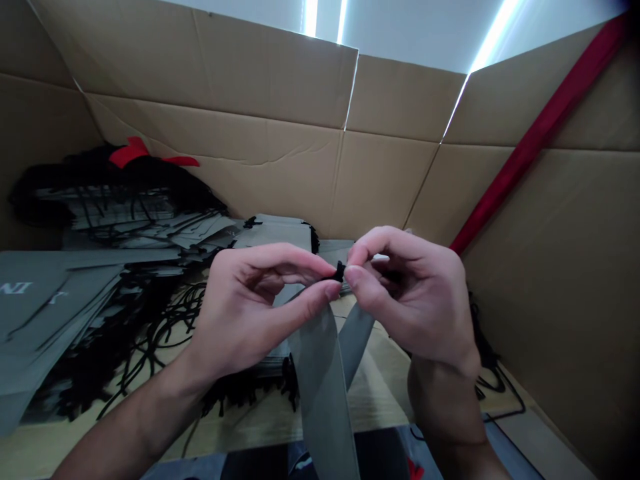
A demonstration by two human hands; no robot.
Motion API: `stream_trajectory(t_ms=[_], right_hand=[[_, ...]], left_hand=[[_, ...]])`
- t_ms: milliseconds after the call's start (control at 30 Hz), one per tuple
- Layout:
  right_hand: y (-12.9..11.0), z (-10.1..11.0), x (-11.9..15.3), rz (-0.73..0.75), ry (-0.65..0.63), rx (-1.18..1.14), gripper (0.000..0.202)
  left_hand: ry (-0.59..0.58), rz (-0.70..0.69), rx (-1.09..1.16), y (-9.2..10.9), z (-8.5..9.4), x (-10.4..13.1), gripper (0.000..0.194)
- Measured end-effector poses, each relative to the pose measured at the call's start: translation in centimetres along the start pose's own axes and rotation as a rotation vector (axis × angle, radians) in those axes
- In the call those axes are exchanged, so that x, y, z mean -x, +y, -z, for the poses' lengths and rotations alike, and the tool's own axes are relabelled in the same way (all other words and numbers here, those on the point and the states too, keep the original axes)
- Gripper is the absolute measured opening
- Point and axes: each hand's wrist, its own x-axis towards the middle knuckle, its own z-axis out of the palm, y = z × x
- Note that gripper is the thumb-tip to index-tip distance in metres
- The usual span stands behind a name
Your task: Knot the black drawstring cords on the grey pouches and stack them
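In front of me, my left hand [250,307] pinches a short black cord end [340,271] between thumb and forefinger. My right hand [420,300] is closed in a pinch right against the same black piece, its fingertips hiding part of it. Beneath the hands hangs a grey flat piece [323,380], bent so that one long strip comes down towards my lap and another part slants behind it. Where the cord joins the grey piece is hidden by my fingers.
Stacks of grey flat pieces with black cords [140,220] lie at the left, with red strips [131,153] on top. Another grey stack [277,232] stands behind my hands. Cardboard walls [280,160] enclose the table [380,400]; a red band [540,133] runs down the right wall.
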Motion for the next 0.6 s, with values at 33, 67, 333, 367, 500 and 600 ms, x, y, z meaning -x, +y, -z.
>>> stream_trajectory(t_ms=[33,67,333,367,500,600], right_hand=[[-0.04,0.04,-0.01,-0.01,-0.013,-0.006,0.012],[-0.07,0.06,-0.02,-0.019,-0.029,-0.02,0.01],[-0.05,-0.05,-0.14,0.031,-0.075,0.003,0.01],[-0.08,-0.08,-0.11,0.031,-0.072,0.009,0.01],[-0.11,-0.15,0.06,0.013,-0.065,-0.013,0.01],[0.1,-0.1,0.11,0.008,-0.07,-0.06,0.01]], left_hand=[[0.002,-0.001,-0.004,-0.01,-0.02,0.02,0.03],[0.003,-0.001,-0.004,-0.02,-0.04,0.04,0.03],[0.022,0.038,-0.021,0.11,-0.36,0.08,0.028],[0.021,0.051,-0.022,0.13,-0.38,0.08,0.025],[0.007,0.07,-0.021,0.05,-0.13,0.13,0.022],[-0.005,0.068,-0.017,0.01,0.16,0.22,0.023]])
